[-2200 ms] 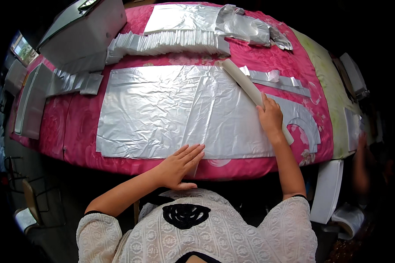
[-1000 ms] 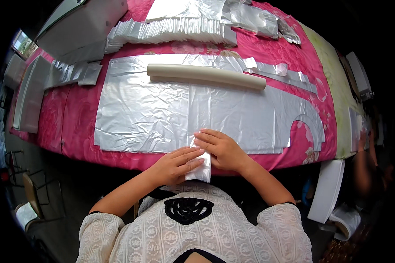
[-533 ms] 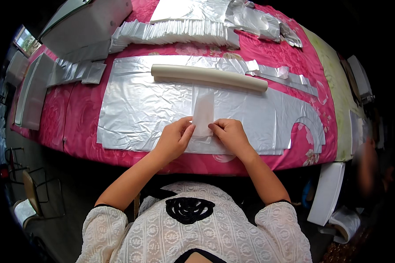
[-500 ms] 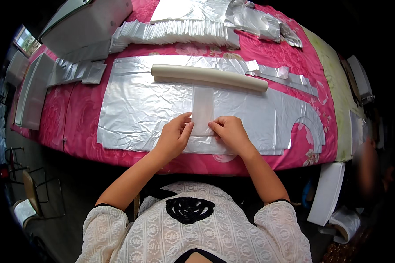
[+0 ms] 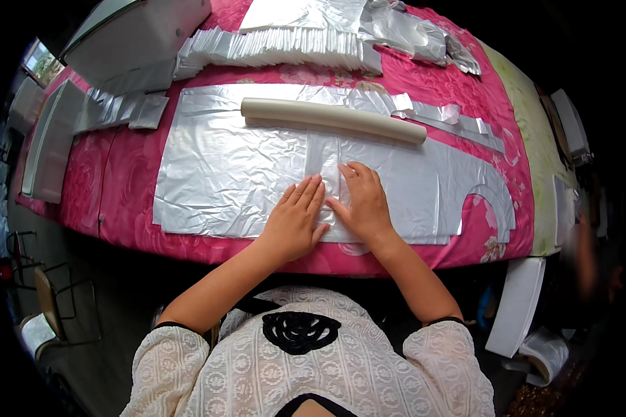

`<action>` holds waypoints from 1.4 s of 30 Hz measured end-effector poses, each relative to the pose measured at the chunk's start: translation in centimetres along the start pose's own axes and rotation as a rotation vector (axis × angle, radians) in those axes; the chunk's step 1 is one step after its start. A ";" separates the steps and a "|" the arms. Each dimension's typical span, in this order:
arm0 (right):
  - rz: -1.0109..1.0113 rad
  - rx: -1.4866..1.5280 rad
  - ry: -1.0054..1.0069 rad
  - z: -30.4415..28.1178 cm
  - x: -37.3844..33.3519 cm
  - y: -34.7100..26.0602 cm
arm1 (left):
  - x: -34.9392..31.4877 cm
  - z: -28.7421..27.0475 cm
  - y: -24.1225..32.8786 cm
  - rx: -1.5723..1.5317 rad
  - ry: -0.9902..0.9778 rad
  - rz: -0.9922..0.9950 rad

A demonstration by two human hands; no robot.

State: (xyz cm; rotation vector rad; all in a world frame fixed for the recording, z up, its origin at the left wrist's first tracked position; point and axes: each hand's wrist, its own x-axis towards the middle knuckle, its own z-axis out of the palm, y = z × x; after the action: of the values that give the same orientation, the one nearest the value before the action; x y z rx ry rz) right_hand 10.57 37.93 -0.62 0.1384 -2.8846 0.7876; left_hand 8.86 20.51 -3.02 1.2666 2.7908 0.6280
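Observation:
A stack of thin, silvery white plastic bags lies flat in front of me, with a curved handle cut-out at its right end. Down its middle runs a narrow, paler folded plastic strip, whose near end my hands partly cover. My left hand rests flat on the near part of the strip, fingers stretched out. Beside it my right hand presses on the strip's right side, thumb and fingers apart. Across the far part of the bags lies a long beige tube, over the strip's far end.
A pink flowered cloth covers the table. Beyond the bags stand a long row of folded white plastic packs and a large white box. Another white bin is at the left. A chair stands on the floor.
Both hands have gone from pinching at the strip's near edges to lying flat on it. My left hand moved right, and the right hand's fingers spread and reached farther up.

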 end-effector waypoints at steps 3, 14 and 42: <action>-0.482 -0.141 0.006 -0.6 0.7 2.0 | 0.8 -0.7 -0.2 -0.047 0.038 0.002; -0.496 0.032 -0.078 -0.7 2.9 3.2 | 2.1 0.2 -2.5 0.141 0.168 0.178; 0.453 0.428 -0.398 -1.0 2.3 1.6 | 3.3 -2.4 -1.8 -0.641 0.048 -0.625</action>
State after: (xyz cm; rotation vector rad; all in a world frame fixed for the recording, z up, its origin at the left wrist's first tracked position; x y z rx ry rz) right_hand 8.23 39.73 -0.17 -0.3689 -3.0970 1.6199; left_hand 5.00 20.98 -0.94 0.2511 2.4540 1.3193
